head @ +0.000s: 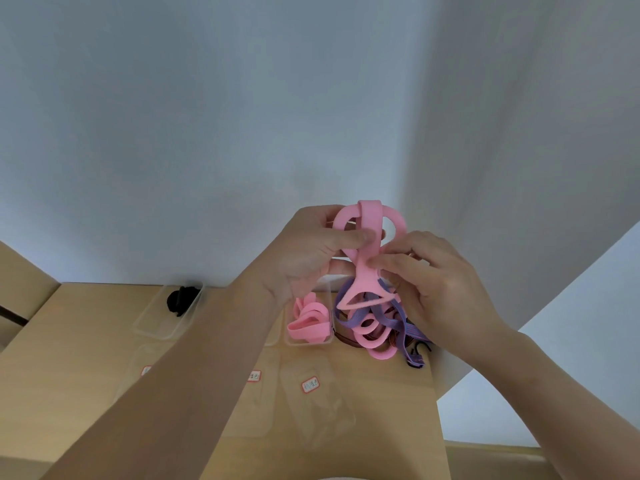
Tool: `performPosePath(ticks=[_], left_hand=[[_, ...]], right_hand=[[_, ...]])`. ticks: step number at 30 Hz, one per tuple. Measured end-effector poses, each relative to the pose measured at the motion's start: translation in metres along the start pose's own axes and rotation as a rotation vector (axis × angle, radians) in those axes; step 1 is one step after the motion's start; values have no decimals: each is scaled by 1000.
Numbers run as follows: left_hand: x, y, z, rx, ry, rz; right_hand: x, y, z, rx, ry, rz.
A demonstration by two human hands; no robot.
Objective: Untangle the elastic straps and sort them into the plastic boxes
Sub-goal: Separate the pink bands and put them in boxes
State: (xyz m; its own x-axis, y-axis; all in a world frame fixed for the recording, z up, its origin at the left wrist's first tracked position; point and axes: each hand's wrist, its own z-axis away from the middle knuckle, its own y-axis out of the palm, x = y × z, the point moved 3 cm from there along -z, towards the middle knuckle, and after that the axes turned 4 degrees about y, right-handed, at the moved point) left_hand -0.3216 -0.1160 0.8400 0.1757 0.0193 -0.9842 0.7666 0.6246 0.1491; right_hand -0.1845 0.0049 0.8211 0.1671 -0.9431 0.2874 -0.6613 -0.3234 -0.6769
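1. Left hand (311, 251), frame centre, raised: thumb and fingers pinch the pink strap (369, 233).
2. Right hand (440, 289), just beside it: fingertips pinch the same strap lower down.
3. Tangle (381, 327) hangs below, beside the boxes (308, 320).

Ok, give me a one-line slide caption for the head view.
The left hand and right hand pinch a looped pink strap above the strap tangle, beside a clear box holding pink straps.
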Motion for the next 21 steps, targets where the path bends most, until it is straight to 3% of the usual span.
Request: performPosePath(ticks=[8,12,15,18,19,21], left_hand=[[-4,-2,0,-56,12,9],[-8,-2,-1,-86,14,17],[-8,-2,-1,-117,20,8],[-5,-2,1,-130,49,-63],[-3,-2,1,-127,66,-103],[0,-1,3,-117,100,-176]], right_hand=[[3,1,13,-57,-1,51],[-5,8,26,60,455,-245],[1,9,32,79,264,-173],[7,6,35,-25,-162,-11],[7,6,35,-54,-206,-16],[7,7,28,-43,-82,-148]])
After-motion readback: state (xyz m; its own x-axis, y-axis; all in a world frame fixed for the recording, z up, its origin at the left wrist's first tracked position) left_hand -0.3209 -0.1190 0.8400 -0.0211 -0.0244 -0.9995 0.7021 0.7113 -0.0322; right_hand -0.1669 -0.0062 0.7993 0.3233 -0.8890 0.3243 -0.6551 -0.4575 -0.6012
